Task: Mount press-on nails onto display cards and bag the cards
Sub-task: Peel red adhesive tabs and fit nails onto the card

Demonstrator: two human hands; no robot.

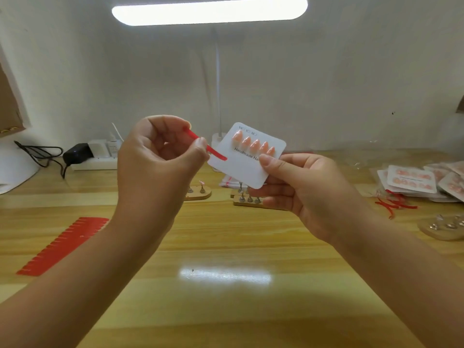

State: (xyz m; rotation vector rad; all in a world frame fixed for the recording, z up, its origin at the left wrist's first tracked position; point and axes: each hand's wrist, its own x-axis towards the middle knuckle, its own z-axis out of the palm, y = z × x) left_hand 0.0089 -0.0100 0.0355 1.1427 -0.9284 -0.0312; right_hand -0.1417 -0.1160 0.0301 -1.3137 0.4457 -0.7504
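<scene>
My right hand (298,189) grips a white display card (244,167) by its lower right edge, thumb on its face, raised above the table. One row of several peach press-on nails (253,144) sits along the card's top. My left hand (160,151) pinches a thin red strip (206,145) between thumb and fingers; the strip's far end lies on the card's left side. A red sheet of strips (62,244) lies flat on the table at the left.
Bagged finished cards (421,182) pile at the right beside loose red strips (394,204). Wooden nail stands (198,192) (248,198) (444,228) stand on the wooden table (226,247). A power strip with charger (88,156) and a desk lamp's base (217,139) stand at the back.
</scene>
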